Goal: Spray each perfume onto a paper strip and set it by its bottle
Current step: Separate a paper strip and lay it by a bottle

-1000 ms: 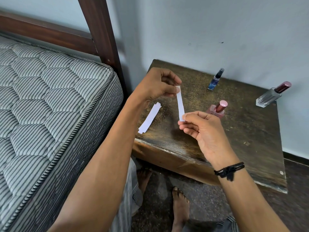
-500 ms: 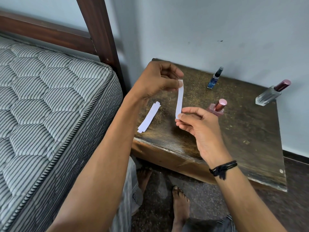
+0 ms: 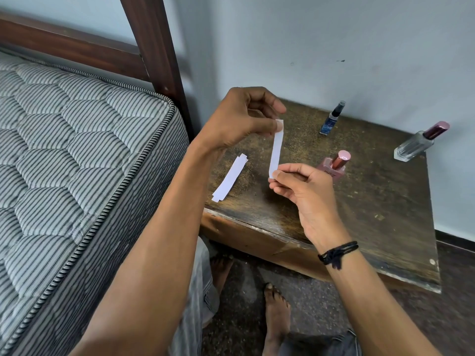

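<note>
**Grip.** Left hand (image 3: pixel 239 119): thumb and forefinger pinch the upper end of one paper strip (image 3: pixel 277 150), the other fingers curled in. Right hand (image 3: pixel 305 196): thumb and fingertips pinch the lower end of the same strip. The strip is white, narrow and steeply slanted between the two hands, and is held above the table's left half.

**Near the grip.** Spare strips (image 3: pixel 229 181): a small overlapped stack lying flat on the table, left of the held strip. Pink bottle (image 3: pixel 334 167): capped, just right of the right hand's fingers. Blue bottle (image 3: pixel 330 119): small, dark cap, farther back. Clear bottle (image 3: pixel 416 143): maroon cap, far right by the wall. No strip lies beside any bottle.

**Step in hand.** Judged as the first strip taken up and readied, with no spraying yet. The next move calls for one hand to release its end, take a bottle and uncap it while the other keeps the strip clear of the wood. The pink bottle looks the easiest reach.

**Surface.** Table (image 3: pixel 372 201): dark wood, worn and stained, its near edge chipped.

**Room.** Striped quilted mattress (image 3: pixel 77 150) at left; dark wooden bedpost (image 3: pixel 154 47) behind it; pale wall (image 3: pixel 334 34); dark speckled floor (image 3: pixel 244 304) below, with bare feet showing. A black wristband (image 3: pixel 338 254) sits on the right wrist.
</note>
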Tool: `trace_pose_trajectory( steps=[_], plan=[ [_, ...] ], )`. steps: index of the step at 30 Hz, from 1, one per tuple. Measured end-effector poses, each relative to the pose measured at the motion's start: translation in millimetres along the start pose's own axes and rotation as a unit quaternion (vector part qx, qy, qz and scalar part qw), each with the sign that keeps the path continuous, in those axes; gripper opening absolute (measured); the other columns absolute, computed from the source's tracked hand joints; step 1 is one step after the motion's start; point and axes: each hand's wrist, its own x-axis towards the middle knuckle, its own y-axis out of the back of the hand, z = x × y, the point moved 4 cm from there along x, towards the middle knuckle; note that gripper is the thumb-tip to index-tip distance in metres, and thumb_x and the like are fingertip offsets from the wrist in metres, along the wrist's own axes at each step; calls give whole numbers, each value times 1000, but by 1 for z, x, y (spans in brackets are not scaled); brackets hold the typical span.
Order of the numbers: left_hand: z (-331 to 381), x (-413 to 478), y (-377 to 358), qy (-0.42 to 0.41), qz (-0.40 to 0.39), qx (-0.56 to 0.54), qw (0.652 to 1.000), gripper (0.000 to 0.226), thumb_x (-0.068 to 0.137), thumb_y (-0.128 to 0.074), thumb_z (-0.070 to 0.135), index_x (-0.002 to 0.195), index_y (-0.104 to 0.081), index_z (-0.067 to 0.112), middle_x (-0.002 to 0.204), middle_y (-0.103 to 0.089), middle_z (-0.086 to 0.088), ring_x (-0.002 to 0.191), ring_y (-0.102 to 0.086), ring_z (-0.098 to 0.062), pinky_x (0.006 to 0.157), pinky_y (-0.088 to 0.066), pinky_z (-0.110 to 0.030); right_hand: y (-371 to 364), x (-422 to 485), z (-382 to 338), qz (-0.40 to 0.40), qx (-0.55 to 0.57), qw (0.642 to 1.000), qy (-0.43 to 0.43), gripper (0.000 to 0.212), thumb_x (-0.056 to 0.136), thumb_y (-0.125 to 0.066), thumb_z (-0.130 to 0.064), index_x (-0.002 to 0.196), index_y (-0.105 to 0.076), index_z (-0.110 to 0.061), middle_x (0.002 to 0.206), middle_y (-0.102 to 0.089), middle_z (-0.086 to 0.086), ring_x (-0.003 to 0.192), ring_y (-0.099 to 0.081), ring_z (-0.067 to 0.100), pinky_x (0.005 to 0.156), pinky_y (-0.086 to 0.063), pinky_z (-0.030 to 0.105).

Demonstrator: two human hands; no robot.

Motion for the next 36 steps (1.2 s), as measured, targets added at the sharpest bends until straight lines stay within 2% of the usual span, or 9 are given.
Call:
trace_pose_trajectory(
  steps=[6, 14, 18, 24, 27, 31, 36],
  plan=[
    [-3, 2, 3, 10, 7, 15, 1000, 26, 79, -77, -8, 103, -68, -10, 84, -65, -18, 63, -64, -12, 63, -55, -22, 1, 0, 0, 8, 9, 1000, 8, 10, 88, -73, 6, 95, -74, -1, 79, -77, 14, 68, -72, 19, 66, -58, 23],
    [-4, 2, 5, 21, 28, 18, 999, 23, 78, -78, -7, 99, -69, -7, 84, -67, -19, 72, -63, -26, 68, -56, -31, -2, -1, -1, -8, 36, 999, -11, 11, 86, -75, 6, 97, -74, 2, 81, -77, 18, 69, -73, 20, 66, -58, 22],
    [-6, 3, 5, 26, 32, 26, 999, 20, 78, -77, -8, 96, -69, -4, 81, -66, -17, 72, -63, -25, 66, -57, -26, -5, -4, -1, -27, 77, 994, -69, 11, 86, -73, 6, 96, -74, 1, 80, -77, 16, 67, -73, 17, 64, -58, 18],
    [-7, 3, 4, 35, 30, 47, 998, 20, 77, -75, -11, 95, -70, -4, 76, -64, -15, 61, -61, -16, 62, -55, -23, -14, -11, 2, -63, 204, 957, -195, 15, 78, -72, 1, 92, -73, -2, 73, -74, 11, 58, -69, 8, 54, -56, 12],
    [-7, 3, 4, 34, 30, 57, 997, 20, 77, -74, -12, 94, -70, -4, 72, -64, -13, 57, -60, -13, 61, -54, -23, -16, -13, 4, -67, 229, 948, -210, 14, 79, -71, 0, 92, -72, -2, 73, -73, 10, 57, -68, 7, 52, -55, 11],
    [-7, 3, 6, 34, 33, 72, 996, 20, 76, -71, -14, 94, -71, -4, 68, -63, -10, 55, -60, -12, 62, -55, -25, -18, -15, 1, -70, 246, 944, -208, 19, 70, -73, -2, 89, -73, -1, 73, -72, 12, 55, -67, 7, 51, -55, 12],
    [-4, 3, 8, 30, 32, 80, 996, 21, 75, -69, -14, 94, -71, -4, 67, -63, -11, 54, -59, -12, 61, -53, -24, -20, -17, 1, -70, 261, 937, -220, 9, 69, -73, -1, 76, -79, -2, 73, -71, 13, 54, -66, 8, 51, -55, 12]
  ],
)
